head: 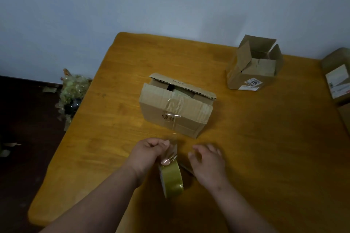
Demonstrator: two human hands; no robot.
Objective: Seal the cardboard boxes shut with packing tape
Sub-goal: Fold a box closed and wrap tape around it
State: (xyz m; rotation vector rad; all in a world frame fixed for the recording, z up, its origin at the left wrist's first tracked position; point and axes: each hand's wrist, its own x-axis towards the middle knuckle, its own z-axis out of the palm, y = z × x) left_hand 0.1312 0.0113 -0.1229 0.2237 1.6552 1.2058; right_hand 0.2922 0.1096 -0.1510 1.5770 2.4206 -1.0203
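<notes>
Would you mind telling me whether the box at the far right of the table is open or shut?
Open: the far box has all its top flaps standing up, showing its inside.

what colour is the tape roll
Olive-yellow, a greenish gold; the tape roll shows in the head view, below the left hand.

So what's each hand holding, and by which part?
Left hand pinches the tape strip just above the roll. Right hand holds nothing.
</notes>
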